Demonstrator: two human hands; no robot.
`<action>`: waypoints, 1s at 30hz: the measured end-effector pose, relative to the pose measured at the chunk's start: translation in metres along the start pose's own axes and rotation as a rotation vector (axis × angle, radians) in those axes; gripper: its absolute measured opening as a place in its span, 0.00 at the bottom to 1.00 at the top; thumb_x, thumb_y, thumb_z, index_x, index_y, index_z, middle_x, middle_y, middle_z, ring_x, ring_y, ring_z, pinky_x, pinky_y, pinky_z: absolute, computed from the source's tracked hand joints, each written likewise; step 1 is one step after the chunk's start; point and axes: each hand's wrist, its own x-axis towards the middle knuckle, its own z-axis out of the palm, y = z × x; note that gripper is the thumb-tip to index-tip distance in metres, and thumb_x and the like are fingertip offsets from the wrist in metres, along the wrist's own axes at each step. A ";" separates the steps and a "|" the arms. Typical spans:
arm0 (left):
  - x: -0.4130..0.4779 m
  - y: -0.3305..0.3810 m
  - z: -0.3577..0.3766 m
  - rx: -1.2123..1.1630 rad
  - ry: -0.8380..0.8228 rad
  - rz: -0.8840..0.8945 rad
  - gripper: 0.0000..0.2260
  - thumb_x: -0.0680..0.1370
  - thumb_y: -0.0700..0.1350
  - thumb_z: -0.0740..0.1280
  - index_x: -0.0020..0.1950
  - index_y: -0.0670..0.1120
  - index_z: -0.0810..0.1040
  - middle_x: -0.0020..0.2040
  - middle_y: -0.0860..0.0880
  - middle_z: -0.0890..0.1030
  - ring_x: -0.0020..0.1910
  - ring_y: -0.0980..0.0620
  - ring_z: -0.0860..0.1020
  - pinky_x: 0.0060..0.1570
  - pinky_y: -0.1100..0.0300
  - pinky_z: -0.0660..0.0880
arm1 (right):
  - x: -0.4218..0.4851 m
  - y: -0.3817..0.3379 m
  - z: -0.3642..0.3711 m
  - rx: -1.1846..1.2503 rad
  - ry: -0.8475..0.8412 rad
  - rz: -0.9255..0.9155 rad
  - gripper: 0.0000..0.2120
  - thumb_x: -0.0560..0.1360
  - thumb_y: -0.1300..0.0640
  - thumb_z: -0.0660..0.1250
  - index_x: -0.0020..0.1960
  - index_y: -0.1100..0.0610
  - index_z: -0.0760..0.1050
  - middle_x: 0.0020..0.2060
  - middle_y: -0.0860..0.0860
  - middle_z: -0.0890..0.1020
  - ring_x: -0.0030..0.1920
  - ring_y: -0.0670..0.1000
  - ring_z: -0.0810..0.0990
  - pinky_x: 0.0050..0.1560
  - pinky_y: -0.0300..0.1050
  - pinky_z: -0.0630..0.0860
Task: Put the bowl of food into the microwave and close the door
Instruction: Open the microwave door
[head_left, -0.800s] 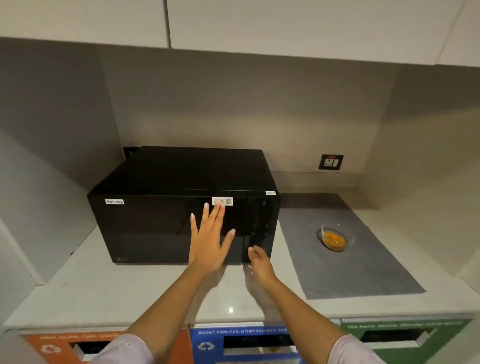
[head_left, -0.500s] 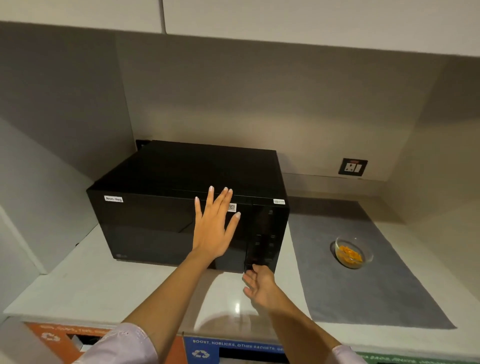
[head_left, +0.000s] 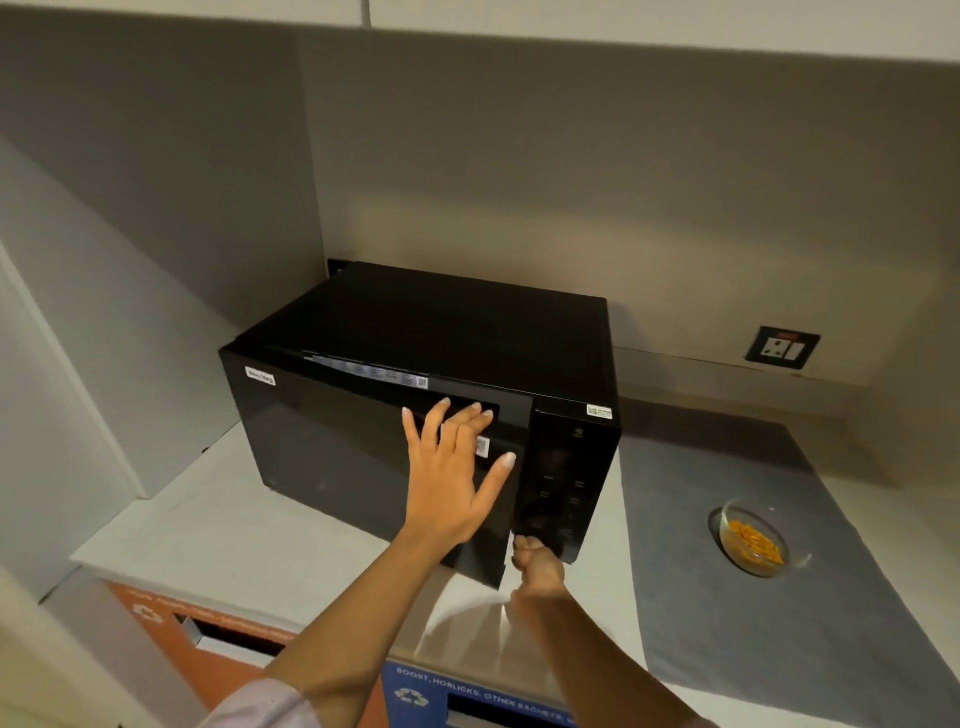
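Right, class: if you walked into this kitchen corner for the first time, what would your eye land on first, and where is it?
First the black microwave on the pale counter, its door ajar, with the left hand spread flat on the door and the right hand at the door's lower right corner. Then the glass bowl of orange food, alone on the grey mat to the right.

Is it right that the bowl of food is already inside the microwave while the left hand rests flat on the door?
Not quite. The head view shows the bowl of food outside the microwave, on the grey mat to its right. The left hand does rest flat on the door.
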 end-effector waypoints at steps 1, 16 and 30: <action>-0.006 0.001 -0.005 -0.038 0.016 0.001 0.23 0.79 0.63 0.54 0.67 0.50 0.69 0.66 0.51 0.74 0.75 0.49 0.60 0.76 0.46 0.36 | 0.000 0.002 -0.004 -0.047 -0.016 -0.004 0.21 0.82 0.65 0.51 0.75 0.63 0.61 0.75 0.58 0.65 0.75 0.58 0.63 0.57 0.43 0.70; -0.071 -0.032 -0.190 -0.503 -0.039 -0.263 0.22 0.78 0.62 0.57 0.34 0.50 0.78 0.36 0.48 0.79 0.43 0.50 0.78 0.71 0.52 0.61 | -0.091 0.059 0.139 -0.553 -0.469 -0.220 0.15 0.78 0.51 0.62 0.64 0.48 0.76 0.57 0.46 0.80 0.57 0.47 0.78 0.60 0.44 0.70; -0.087 -0.091 -0.309 0.308 -0.652 -0.455 0.34 0.79 0.46 0.65 0.79 0.46 0.47 0.81 0.48 0.47 0.79 0.49 0.47 0.78 0.51 0.45 | -0.168 0.131 0.235 -0.921 -0.718 -0.598 0.23 0.82 0.50 0.55 0.77 0.46 0.59 0.75 0.53 0.68 0.74 0.54 0.67 0.74 0.51 0.64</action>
